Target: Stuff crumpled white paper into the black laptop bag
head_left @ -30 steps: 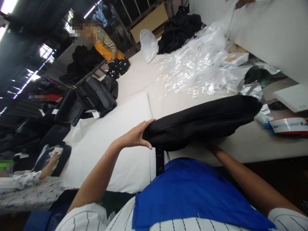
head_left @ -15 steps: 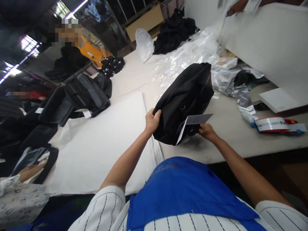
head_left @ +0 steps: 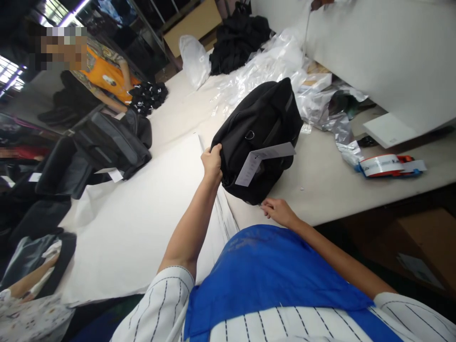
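Observation:
A black bag with a metal D-ring is tilted over the table in front of me. My left hand grips its left edge, thumb on top. At the bag's lower corner, my right hand has its fingers pinched together; what they hold, if anything, is too small to make out. A folded white card hangs across the front of the bag.
White sheets lie to the left, with dark bags beyond them. Clear plastic bags and black cloth are behind. A tape roll sits right. One person in an orange apron stands across; another's arm shows left.
My right hand has moved left and down along the bag to its lower corner. The bag has turned slightly, and the card lies more open. The whole view has shifted.

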Available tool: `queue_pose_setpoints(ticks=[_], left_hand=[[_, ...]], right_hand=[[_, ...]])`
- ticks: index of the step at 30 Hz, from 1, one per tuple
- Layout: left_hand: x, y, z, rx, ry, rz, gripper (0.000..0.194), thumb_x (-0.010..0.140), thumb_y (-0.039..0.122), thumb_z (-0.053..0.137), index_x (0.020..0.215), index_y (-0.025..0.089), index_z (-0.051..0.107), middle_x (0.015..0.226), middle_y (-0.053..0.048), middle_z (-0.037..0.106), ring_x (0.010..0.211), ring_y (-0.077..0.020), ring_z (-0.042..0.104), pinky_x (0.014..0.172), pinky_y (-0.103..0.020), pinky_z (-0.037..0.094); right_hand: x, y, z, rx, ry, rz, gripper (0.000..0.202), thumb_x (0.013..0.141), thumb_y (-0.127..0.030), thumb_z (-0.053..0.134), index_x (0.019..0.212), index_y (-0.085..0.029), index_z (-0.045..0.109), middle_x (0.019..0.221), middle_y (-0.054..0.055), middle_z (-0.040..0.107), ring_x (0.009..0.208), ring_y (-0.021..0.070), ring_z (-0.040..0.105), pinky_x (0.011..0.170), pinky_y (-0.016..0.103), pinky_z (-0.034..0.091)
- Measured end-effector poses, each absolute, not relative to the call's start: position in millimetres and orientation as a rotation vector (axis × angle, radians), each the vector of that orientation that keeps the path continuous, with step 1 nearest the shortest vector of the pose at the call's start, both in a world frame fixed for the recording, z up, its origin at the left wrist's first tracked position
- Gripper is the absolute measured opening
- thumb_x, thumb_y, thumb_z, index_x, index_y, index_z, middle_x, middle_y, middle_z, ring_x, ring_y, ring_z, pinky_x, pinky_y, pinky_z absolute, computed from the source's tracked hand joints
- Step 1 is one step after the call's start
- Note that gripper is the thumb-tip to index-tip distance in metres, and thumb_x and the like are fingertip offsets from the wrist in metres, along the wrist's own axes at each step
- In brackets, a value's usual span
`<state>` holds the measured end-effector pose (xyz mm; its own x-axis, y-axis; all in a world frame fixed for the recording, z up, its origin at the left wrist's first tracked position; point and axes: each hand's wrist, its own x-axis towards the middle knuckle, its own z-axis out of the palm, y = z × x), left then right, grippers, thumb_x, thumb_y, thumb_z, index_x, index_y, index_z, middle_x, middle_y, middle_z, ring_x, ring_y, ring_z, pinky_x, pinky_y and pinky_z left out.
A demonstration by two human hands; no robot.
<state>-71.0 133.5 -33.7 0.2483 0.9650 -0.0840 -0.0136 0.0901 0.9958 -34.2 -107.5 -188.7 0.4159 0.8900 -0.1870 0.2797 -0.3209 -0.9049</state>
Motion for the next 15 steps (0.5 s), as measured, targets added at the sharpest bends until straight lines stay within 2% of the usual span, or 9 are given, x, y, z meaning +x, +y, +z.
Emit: queue_pose_setpoints(ticks=[4, 10, 15], left_hand=[[-60.1, 145.3, -25.3, 1.061, 1.134, 0.976, 0.008, 0.069, 0.018, 0.069, 0.07, 0.012, 0.063, 0.065, -0.001, 0.063, 0.064, -0.0142, 0.059, 0.064, -0.026, 0.051], [-52.9, 144.7, -18.7, 1.013, 1.192, 0.977, 0.009, 0.07, 0.016, 0.069, 0.067, 0.013, 0.062, 0.063, -0.001, 0.062, 0.062, -0.0133, 0.059, 0.06, -0.024, 0.052], [-44.7, 137.2, -19.4, 0.785, 1.201, 0.884, 0.01, 0.072, 0.017, 0.069, 0.081, 0.012, 0.065, 0.07, -0.003, 0.065, 0.07, -0.0163, 0.064, 0.067, -0.026, 0.057]], right_hand=[[-49.6, -108.8, -172.2, -1.76, -0.948, 0.816, 0.015, 0.089, -0.032, 0.052, 0.082, -0.021, 0.058, 0.065, -0.002, 0.067, 0.056, 0.0147, 0.064, 0.063, 0.025, 0.05], [-66.1, -98.9, -162.3, -1.697, -0.826, 0.817, 0.017, 0.087, -0.035, 0.053, 0.081, -0.02, 0.057, 0.064, -0.001, 0.067, 0.052, 0.0147, 0.063, 0.057, 0.026, 0.051], [-67.7, -99.2, -162.9, -1.587, -0.513, 0.802, 0.028, 0.083, -0.046, 0.06, 0.077, -0.019, 0.057, 0.06, 0.001, 0.066, 0.05, 0.0163, 0.062, 0.047, 0.025, 0.048]])
